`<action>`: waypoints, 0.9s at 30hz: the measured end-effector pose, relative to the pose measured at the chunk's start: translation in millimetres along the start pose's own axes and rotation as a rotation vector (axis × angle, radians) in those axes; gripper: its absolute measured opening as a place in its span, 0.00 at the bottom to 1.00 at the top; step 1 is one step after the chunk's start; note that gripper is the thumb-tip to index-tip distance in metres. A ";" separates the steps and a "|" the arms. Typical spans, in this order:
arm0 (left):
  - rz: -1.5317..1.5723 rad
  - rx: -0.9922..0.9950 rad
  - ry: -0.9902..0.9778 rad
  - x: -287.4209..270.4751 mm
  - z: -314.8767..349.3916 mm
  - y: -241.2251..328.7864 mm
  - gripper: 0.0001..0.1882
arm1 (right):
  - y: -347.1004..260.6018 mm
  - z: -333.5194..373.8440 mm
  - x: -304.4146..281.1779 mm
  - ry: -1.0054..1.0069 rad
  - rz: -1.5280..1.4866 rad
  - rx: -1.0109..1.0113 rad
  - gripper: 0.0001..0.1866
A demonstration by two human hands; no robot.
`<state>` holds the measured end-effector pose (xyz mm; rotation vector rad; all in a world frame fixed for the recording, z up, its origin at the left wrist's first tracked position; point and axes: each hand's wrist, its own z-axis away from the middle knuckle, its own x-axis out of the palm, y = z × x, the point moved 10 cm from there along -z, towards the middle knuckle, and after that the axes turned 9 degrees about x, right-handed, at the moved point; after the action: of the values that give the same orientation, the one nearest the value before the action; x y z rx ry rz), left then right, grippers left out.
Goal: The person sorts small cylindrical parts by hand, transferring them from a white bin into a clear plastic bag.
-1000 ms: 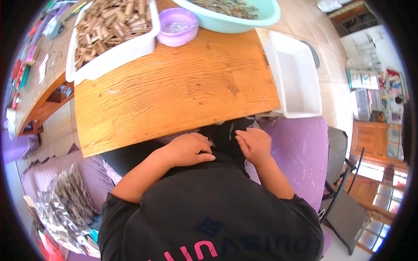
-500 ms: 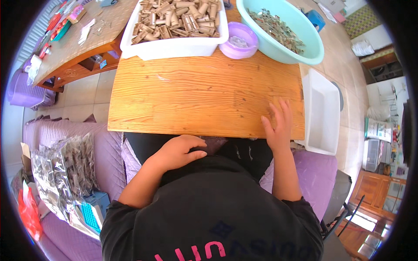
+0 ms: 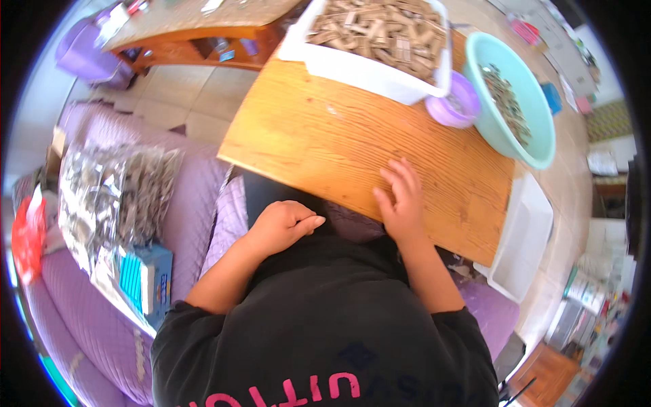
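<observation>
My left hand [image 3: 283, 226] rests in my lap just off the table's near edge, its fingers curled in and the thumb laid along them; nothing shows in it. Over the near part of the wooden table [image 3: 325, 142], my right hand [image 3: 403, 202] is open with its fingers a little apart and nothing in them. Farther back stands a white tub [image 3: 380, 76] heaped with brown, tube-like pieces. Beside it sit a small purple bowl [image 3: 453, 117] with small clear bits in it and a pale green basin [image 3: 522, 139] holding many small metallic-looking pieces.
A white bin [image 3: 522, 237] stands against the table's right side. To my left, a purple quilted sofa [image 3: 196, 197] carries clear plastic bags [image 3: 112, 203], a blue box [image 3: 157, 281] and a red bag [image 3: 28, 237]. Another wooden table [image 3: 196, 32] is at the far left.
The view has turned left, so the table now sits tilted and further right. My left fingers have curled closer to the thumb. My right hand now lies nearer the left hand.
</observation>
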<state>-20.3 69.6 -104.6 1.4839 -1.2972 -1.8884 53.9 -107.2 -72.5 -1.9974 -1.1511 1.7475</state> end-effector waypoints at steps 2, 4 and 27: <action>-0.042 -0.326 -0.079 0.1 15.4 -17.0 0.08 | -22.8 13.5 17.0 -0.039 0.003 -0.116 0.19; 0.062 -0.204 0.290 -15.9 31.8 -20.7 0.18 | -33.7 16.5 17.9 0.034 0.197 -0.188 0.20; -0.747 -0.708 1.497 -173.6 427.7 17.3 0.14 | -29.0 24.7 32.0 0.005 0.273 -0.219 0.15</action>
<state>-353.0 371.6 2.6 2.1922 0.5831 -0.7182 18.9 -73.5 -83.1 -2.3855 -1.1581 1.8045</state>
